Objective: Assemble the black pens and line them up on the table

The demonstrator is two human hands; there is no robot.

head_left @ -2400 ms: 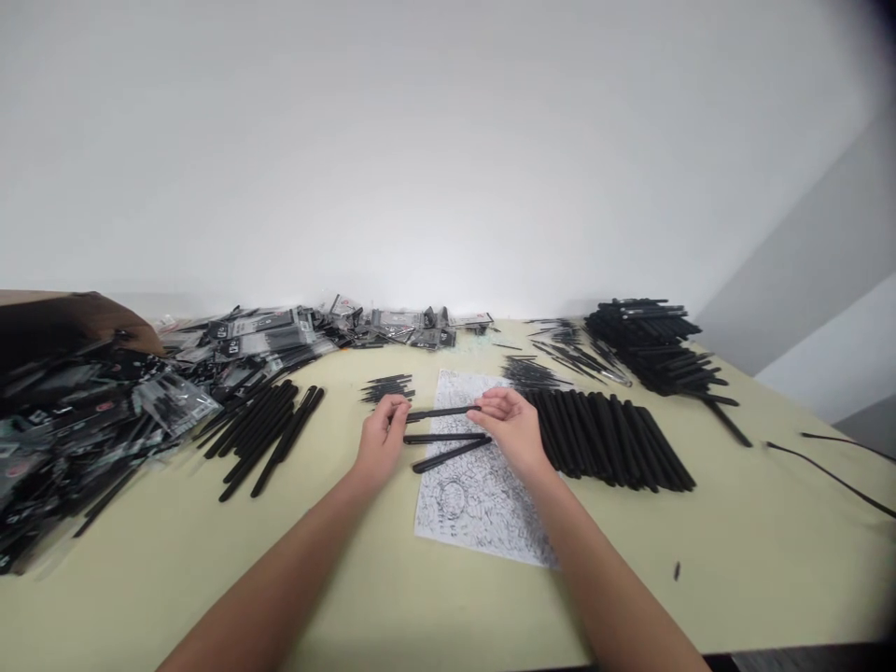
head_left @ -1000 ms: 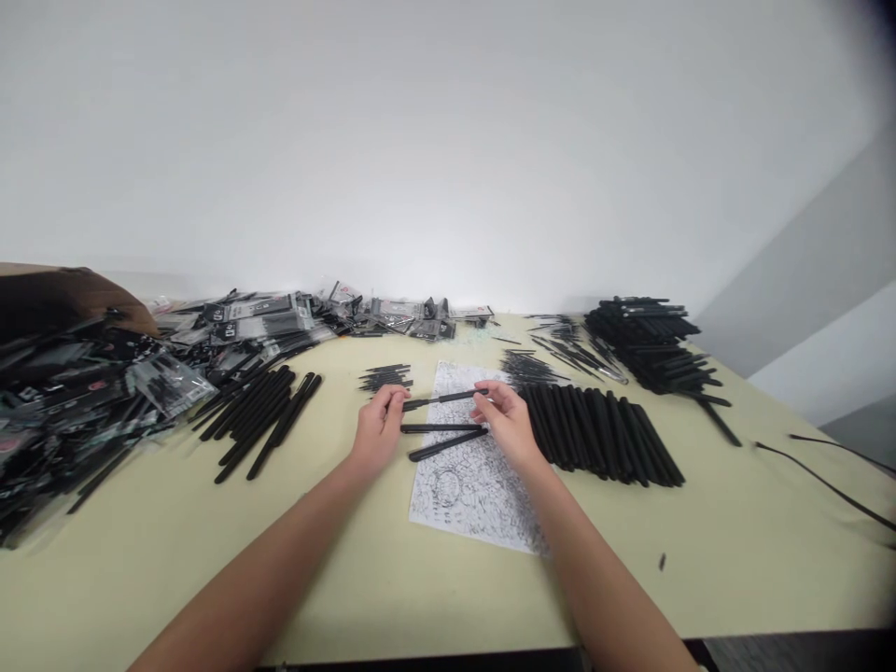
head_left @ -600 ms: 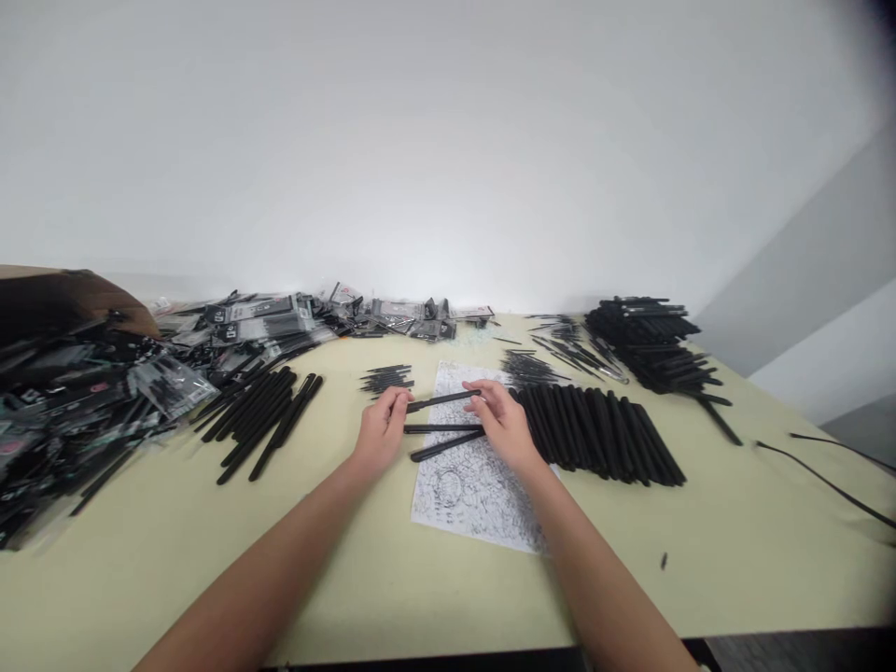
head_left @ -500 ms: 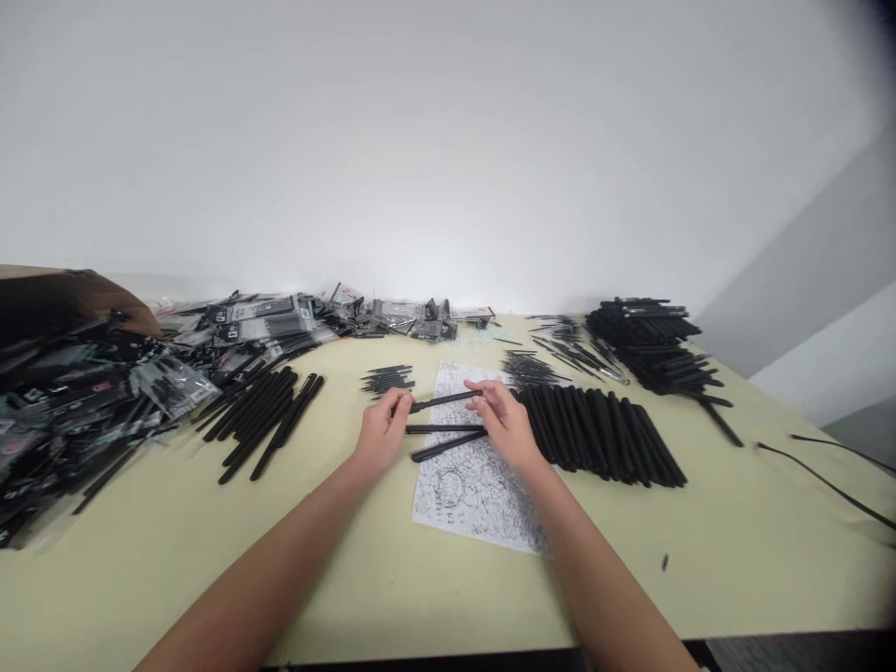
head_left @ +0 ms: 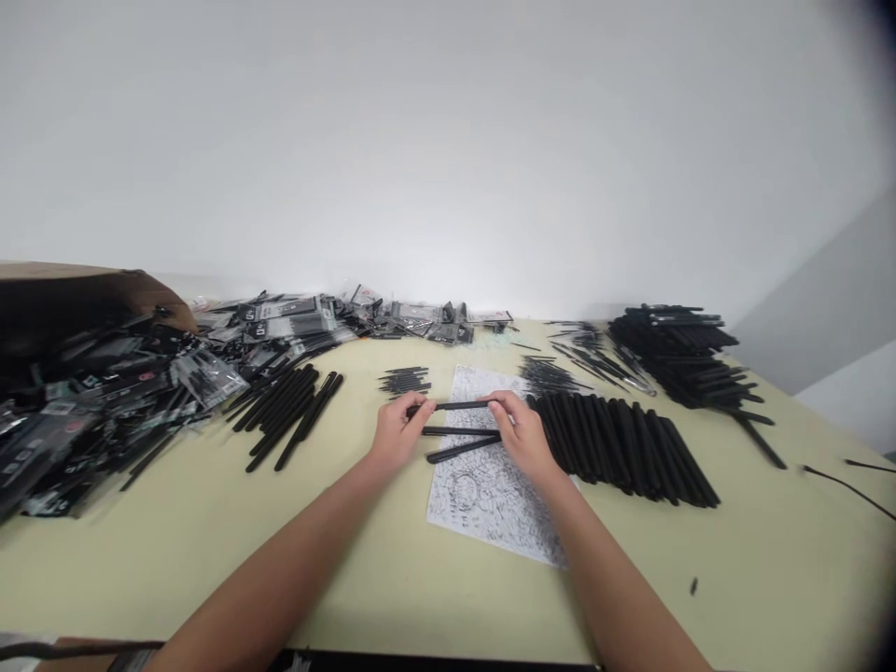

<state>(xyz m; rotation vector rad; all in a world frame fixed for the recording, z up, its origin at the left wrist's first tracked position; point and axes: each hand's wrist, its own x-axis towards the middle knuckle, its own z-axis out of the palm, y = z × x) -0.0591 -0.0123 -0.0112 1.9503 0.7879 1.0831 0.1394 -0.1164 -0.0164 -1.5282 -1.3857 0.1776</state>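
White wall [head_left: 448, 140] fills the upper half of the view, and below it stretches a pale yellow table [head_left: 756, 551]. At the far left, a brown cardboard box [head_left: 91, 299] sits behind a large heap of clear plastic packets [head_left: 140, 392] holding black pens, and more of these packets trail along the table's back edge. On the right, a dense stack of black pens [head_left: 679, 355] lies near the back, with a wide row of black pens [head_left: 623, 448] laid side by side in front of it. A looser group of black pens [head_left: 287, 415] lies to the left of centre, just below the heap, and a small bundle of thin black sticks [head_left: 404, 381] lies nearer the middle. A thin black cord [head_left: 840, 490] runs off the right edge (too thin to identify further).

At the centre lies a printed sheet of paper [head_left: 490, 504] covered in dense black marks. Above it, the left hand [head_left: 399, 434] and right hand [head_left: 522, 434] are both closed on the ends of one black pen [head_left: 462, 405], holding it level across the top of the sheet. Just below that pen, a second black pen [head_left: 462, 431] and a slanted third black pen [head_left: 462, 450] lie on the sheet, their right ends reaching the right hand.
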